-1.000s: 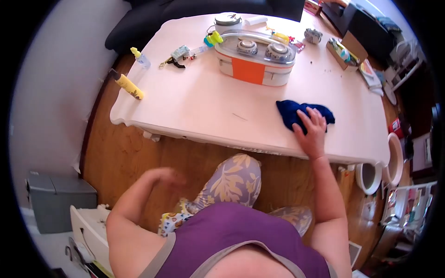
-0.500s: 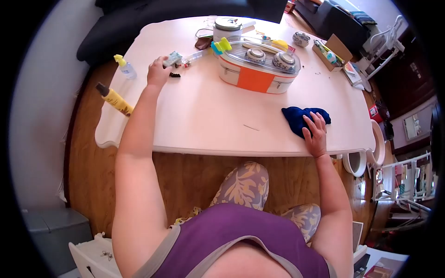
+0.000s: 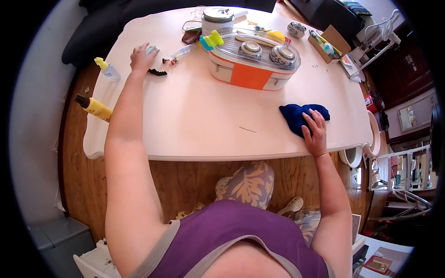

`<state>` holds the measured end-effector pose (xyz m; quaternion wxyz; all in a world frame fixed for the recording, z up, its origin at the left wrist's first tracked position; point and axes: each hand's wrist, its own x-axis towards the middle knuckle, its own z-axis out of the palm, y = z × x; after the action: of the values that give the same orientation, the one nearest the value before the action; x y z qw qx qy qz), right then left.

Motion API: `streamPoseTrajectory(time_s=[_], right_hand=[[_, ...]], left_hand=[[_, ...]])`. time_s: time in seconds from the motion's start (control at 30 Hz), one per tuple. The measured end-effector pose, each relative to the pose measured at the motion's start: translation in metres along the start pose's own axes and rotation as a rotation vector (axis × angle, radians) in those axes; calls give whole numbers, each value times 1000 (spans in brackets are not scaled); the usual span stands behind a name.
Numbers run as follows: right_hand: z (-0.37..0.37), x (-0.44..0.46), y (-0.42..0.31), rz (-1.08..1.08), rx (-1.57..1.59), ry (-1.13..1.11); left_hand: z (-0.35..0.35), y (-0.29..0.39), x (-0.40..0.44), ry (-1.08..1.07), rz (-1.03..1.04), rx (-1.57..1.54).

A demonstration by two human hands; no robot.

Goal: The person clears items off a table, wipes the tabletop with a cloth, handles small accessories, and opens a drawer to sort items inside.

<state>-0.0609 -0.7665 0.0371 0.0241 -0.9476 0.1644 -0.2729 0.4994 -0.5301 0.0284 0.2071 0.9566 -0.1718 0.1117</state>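
My left hand (image 3: pixel 142 59) reaches to the far left part of the table, its fingers closed round a small pale packet (image 3: pixel 151 48) that is mostly hidden. Just below the hand lies a black, toothed-looking strip (image 3: pixel 157 72), and some small red and dark bits (image 3: pixel 170 60) are to its right. At the right front, my right hand (image 3: pixel 316 133) rests on a crumpled dark blue cloth (image 3: pixel 293 118), fingers spread over it.
An orange and white oval case (image 3: pixel 252 76) bears two upturned patterned bowls under a yellow-green clip. Behind stands a white canister (image 3: pixel 218 21). A spray bottle (image 3: pixel 107 70) and a yellow bottle (image 3: pixel 98 109) stand left. A cardboard box (image 3: pixel 330 44) sits back right. A thin dark stick (image 3: pixel 247 129) lies in front.
My left hand has moved left and farther away with the packet, leaving more of the black strip in sight. My right hand stays on the blue cloth. The camera view has shifted slightly.
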Motion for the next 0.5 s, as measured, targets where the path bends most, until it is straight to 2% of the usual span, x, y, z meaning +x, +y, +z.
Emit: streamPoseTrajectory(time_s=[0.07, 0.1, 0.13, 0.23, 0.37, 0.43, 0.47, 0.5], right_hand=[[1, 0, -1, 2, 21, 10], [1, -1, -1, 3, 23, 4], [1, -2, 0, 6, 25, 5], [3, -3, 2, 15, 31, 18], [1, -4, 3, 22, 39, 56], [2, -5, 5, 14, 42, 61], [3, -6, 6, 17, 52, 64], [3, -7, 6, 17, 44, 67]], left_hand=[[7, 13, 2, 62, 394, -202], [12, 25, 1, 31, 585, -180], [20, 34, -7, 25, 581, -182], [4, 86, -51, -183, 445, 183], [22, 72, -42, -228, 414, 202], [19, 55, -39, -377, 329, -312], [11, 53, -47, -376, 329, -302], [-1, 49, -63, -502, 193, -783]])
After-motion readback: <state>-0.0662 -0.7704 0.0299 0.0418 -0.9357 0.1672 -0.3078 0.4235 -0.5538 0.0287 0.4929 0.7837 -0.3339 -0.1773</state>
